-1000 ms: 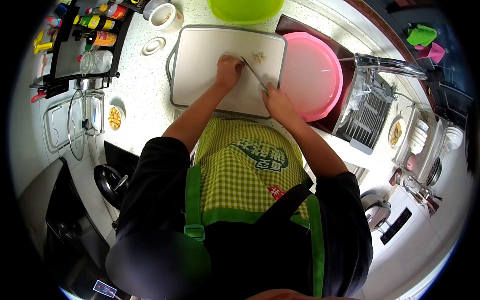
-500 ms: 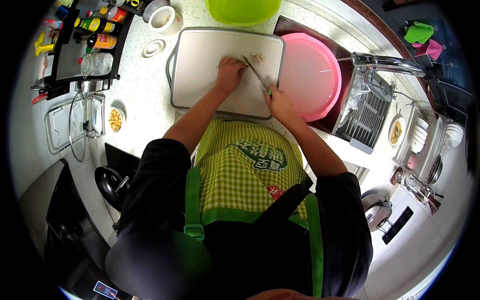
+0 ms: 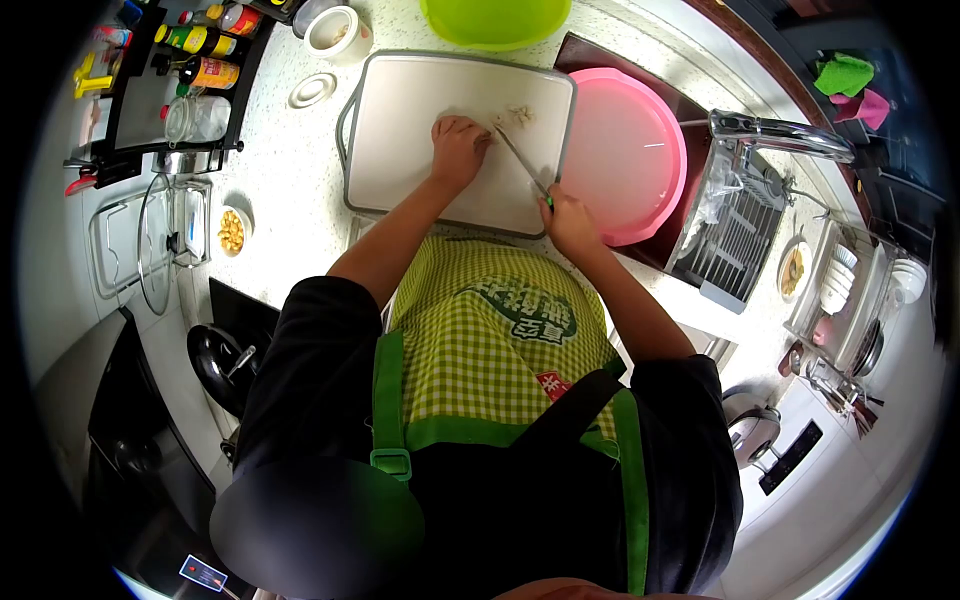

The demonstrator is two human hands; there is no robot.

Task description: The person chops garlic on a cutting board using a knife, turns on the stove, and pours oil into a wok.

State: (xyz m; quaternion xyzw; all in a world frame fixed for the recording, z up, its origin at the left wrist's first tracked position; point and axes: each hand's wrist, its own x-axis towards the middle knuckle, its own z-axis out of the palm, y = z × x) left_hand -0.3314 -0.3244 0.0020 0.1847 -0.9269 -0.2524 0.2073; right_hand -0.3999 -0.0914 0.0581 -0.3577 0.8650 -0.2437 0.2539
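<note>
A white cutting board (image 3: 400,130) with a grey rim lies on the counter in front of me. My right hand (image 3: 572,218) is closed around the green handle of a kitchen knife (image 3: 522,158), whose blade slants up and left across the board. Near the blade's tip, my left hand (image 3: 460,148) rests on the board with its fingers curled down. Whatever those fingers press on is hidden beneath them. Small pale chopped pieces (image 3: 520,116), perhaps garlic, lie just beyond the tip.
A pink basin (image 3: 630,150) sits right of the board by the faucet (image 3: 780,132). Beyond the board is a green bowl (image 3: 495,25). At left are a white tub (image 3: 335,38), its lid (image 3: 312,90), a bowl of yellowish pieces (image 3: 232,232) and a bottle rack (image 3: 130,130).
The knife and my right hand have shifted slightly right and toward me, so the blade's tip sits a little farther from my left fingers. My left hand stays nearly in place.
</note>
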